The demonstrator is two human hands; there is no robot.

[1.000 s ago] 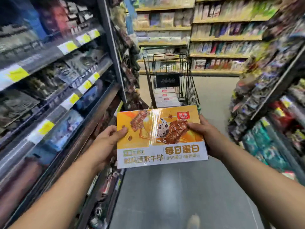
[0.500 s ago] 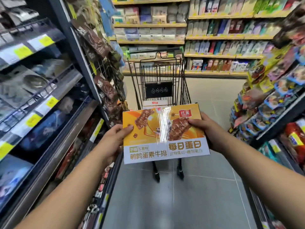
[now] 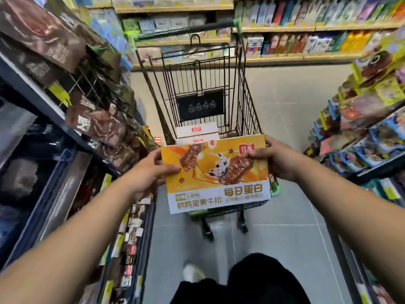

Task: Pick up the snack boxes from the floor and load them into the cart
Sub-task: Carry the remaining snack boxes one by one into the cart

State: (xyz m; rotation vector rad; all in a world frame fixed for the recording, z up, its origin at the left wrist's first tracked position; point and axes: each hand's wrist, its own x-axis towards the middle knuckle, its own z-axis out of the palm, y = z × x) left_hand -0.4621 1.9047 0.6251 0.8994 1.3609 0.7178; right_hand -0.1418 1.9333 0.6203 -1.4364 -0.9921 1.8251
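Orange snack box (image 3: 215, 174) gripped by left hand (image 3: 145, 172), right hand (image 3: 277, 156) (both clasping), wire cart (image 3: 203, 84), two boxes (image 3: 197, 130) inside

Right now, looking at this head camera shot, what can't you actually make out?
- How many boxes in the cart already lie in the cart: the held snack box covers most of the stack, head view.
- Right hand fingers: tucked behind the box.
- Left hand fingers: likewise hidden, only the thumb shows.
- Left shelf packets: blurred, labels unreadable.
- Floor near the feet: covered by the dark trousers.
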